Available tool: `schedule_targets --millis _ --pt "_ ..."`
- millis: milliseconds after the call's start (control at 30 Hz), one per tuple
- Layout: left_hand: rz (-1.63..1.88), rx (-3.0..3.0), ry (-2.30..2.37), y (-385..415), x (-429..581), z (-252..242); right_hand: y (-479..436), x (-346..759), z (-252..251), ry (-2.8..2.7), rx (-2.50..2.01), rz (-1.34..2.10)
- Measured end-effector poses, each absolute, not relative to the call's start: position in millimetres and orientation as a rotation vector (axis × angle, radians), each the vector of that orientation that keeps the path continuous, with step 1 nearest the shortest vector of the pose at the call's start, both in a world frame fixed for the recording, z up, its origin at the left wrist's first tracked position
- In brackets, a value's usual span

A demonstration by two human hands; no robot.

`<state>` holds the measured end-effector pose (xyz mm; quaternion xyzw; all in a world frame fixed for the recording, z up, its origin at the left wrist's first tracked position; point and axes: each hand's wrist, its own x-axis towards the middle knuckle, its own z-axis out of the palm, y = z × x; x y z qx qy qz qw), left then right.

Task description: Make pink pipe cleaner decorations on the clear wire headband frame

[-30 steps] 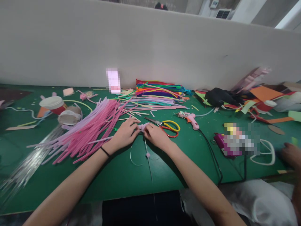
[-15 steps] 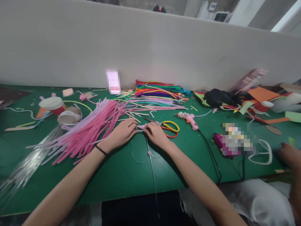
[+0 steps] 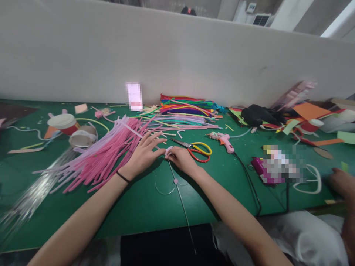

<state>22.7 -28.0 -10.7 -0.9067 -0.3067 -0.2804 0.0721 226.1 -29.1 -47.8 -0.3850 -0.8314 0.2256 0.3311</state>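
Firstly, right hand (image 3: 181,159): thumb and fingertips pinching a small lilac piece (image 3: 168,150).
Lilac piece: centre of the clock, 12 being toward the white partition (image 3: 177,55); partly hidden by the fingertips.
Left hand (image 3: 144,153): fingers spread, thumb tip beside the lilac piece at 9 o'clock; contact cannot be told. Dark band (image 3: 122,176) round the wrist.
Thin stem (image 3: 183,207): from the right fingertips toward 5 to 6 o'clock, past the edge of the green table (image 3: 133,218); small lilac bead (image 3: 175,181) on it, curved clear wire (image 3: 165,193) beside.
Scissors (image 3: 203,148): 3 o'clock, near the right hand; yellow and red handles.
Glue gun (image 3: 229,145): pink, orange trigger; 3 o'clock, beyond the scissors.
Fuzzy strands (image 3: 111,155): pink and lilac bundle, 9 o'clock, beside the left wrist.
Multicoloured stack (image 3: 188,105): 12 to 1 o'clock, near the partition.
Paper cup (image 3: 69,128): red, white lid; between 9 and 10.
Silver strands (image 3: 41,194): 8 o'clock, well apart.
Purple pouch (image 3: 257,168): between 3 and 4, partly pixelated.
Co-worker's hand (image 3: 342,183): between 3 and 4, outermost, blurred.
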Motion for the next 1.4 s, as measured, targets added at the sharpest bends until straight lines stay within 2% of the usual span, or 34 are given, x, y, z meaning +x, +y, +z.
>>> schedule_targets --millis 100,267,500,1033,1300,1400 --pt "-0.959 -2.719 -1.008 -31 25 -13 -27 225 -48 -2.186 -1.072 0.555" --pt "-1.245 -2.382 -1.345 -33 26 -22 -28 226 -44 -2.12 -1.185 0.592" --pt "-0.944 -2.863 -1.289 -27 35 -34 -28 227 -44 -2.134 -1.145 0.62" --pt "-1.192 -2.983 -1.568 -25 36 -32 -28 231 -48 -2.063 -1.065 0.724" --pt "-1.244 -2.991 -1.6 -21 30 -33 -28 228 -52 -1.824 -0.996 1.077" --pt "-1.253 -2.968 -1.655 -20 27 -33 -26 229 -52 -1.785 -1.061 1.014"
